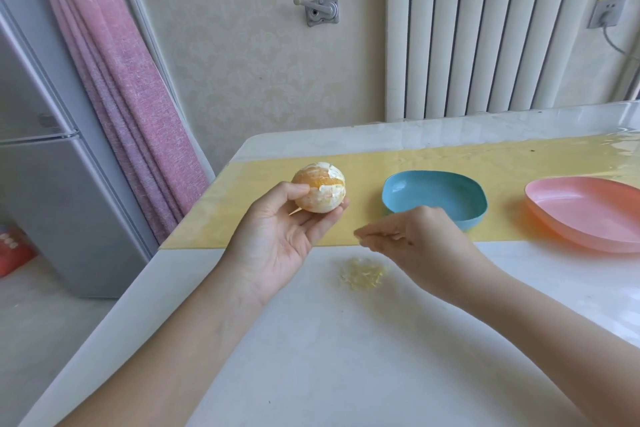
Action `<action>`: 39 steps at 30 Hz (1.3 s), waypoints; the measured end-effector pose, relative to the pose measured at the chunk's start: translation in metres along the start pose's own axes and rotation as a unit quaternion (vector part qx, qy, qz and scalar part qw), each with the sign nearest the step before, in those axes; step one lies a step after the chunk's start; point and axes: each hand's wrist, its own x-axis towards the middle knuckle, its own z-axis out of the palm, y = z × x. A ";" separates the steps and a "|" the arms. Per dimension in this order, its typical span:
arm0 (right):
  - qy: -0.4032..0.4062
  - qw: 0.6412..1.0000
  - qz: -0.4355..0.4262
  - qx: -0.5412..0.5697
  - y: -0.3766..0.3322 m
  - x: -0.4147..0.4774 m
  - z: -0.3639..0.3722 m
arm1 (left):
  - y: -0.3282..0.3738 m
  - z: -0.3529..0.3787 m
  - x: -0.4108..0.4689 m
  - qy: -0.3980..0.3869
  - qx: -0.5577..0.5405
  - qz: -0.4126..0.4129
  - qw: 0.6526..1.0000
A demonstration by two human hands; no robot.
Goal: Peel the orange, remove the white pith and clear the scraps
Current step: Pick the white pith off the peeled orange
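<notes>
The orange point(318, 189) may slip from the fingertips of my left hand point(277, 236), and whether my right hand point(415, 232), above the scraps point(362, 274), pinches pith I cannot tell.

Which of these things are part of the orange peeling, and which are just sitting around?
In the job: orange, gripped by the left hand; right hand over the pith scraps.
Lying about: blue dish and pink dish, both untouched; fridge; curtain; radiator.

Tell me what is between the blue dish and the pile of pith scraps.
The right hand, held above the pile and just in front of the blue dish; the head view shows it.
</notes>
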 end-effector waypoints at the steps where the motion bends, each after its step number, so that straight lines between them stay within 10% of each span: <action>1: 0.004 1.000 -0.005 -0.001 0.000 -0.001 -0.001 | 0.000 0.000 0.000 0.000 0.006 -0.001 1.000; 39: 0.125 0.980 0.022 0.151 -0.008 -0.002 -0.012 | -0.009 -0.005 0.001 -0.025 0.104 -0.002 0.994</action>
